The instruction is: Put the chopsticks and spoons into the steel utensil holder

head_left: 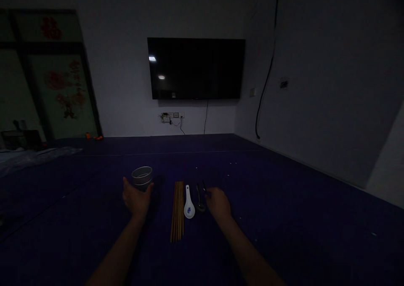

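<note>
My left hand (136,198) curves around the near side of a grey metal cup (142,177), fingers at its left and thumb at its right. How firmly they press is hard to see in the dim light. Closed in a pinch, my right hand (218,201) holds a slim dark utensil (204,186) whose lower part is hidden. Just left of that hand lies a dark metal spoon (200,204), bowl toward me. Beside it is a white soup spoon (189,208) with a blue mark. Several wooden chopsticks (177,212) lie side by side further left.
A dark blue surface (284,235) stretches to the walls, with small white bits scattered on it. Clear plastic sheeting (34,157) lies at the far left. A television (197,69) hangs on the back wall, and a black cable (267,88) runs down near the corner.
</note>
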`<state>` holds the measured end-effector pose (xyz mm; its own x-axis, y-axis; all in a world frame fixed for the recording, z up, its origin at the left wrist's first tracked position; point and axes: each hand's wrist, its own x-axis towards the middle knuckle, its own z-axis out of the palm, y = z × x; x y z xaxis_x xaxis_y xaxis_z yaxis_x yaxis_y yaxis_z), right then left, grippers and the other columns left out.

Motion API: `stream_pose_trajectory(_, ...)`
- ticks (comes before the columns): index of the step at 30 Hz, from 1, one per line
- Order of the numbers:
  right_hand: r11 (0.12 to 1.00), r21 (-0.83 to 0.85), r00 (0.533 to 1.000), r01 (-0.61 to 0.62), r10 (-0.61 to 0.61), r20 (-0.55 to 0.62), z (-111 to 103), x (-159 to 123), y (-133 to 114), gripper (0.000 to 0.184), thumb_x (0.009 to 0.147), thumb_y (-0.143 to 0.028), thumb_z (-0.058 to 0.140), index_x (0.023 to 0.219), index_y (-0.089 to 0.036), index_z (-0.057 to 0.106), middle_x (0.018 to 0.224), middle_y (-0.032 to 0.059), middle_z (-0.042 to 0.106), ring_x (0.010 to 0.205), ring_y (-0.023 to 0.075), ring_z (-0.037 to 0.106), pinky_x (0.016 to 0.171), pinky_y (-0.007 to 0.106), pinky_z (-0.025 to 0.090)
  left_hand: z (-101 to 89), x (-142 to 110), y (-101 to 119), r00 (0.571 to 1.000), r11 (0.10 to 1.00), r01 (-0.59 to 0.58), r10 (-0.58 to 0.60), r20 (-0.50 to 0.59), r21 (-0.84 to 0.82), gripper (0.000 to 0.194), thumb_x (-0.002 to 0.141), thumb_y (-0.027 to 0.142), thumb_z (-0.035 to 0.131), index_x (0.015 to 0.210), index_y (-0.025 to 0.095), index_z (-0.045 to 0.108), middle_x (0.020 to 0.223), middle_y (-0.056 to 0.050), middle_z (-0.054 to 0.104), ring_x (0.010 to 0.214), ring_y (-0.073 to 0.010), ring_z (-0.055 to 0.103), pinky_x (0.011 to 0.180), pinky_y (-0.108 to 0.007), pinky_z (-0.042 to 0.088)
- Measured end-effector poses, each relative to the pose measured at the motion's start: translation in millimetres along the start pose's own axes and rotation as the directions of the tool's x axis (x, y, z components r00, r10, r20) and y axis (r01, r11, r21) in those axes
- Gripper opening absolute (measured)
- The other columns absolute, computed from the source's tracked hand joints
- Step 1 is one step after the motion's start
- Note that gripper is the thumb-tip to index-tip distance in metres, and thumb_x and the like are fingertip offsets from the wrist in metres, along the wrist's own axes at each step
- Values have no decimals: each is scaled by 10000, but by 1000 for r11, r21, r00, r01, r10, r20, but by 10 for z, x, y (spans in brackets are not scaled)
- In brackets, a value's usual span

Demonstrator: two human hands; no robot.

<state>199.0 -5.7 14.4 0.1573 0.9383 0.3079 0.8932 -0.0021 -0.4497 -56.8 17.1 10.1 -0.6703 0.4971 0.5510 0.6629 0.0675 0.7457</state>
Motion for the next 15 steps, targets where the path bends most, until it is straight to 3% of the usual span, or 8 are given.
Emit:
stream_pose_trajectory(5,1000,19,1000,4,-3,-28,-73,-23,-82,284,839,-197,499,1061,-218,675,1085,80,677,1009,183,621,832,226,425,9,37,-20,986,992,123,-125,111,23,1101,606,531,707,1432,83,133,1286,-256,488,1212,-378,451,942,-488,410)
stream_pose_trajectory(15,993,102,993,67,-56,-107,-95,-56,-119,283,855,-222,466,1033,-223,685,1042,62,689,994,198,621,853,263,429,44,87,-84,984,996,88,-92,151,33,1052,594,530,705,1422,135,189,1188,-244,556,1132,-383,523,856,-496,439)
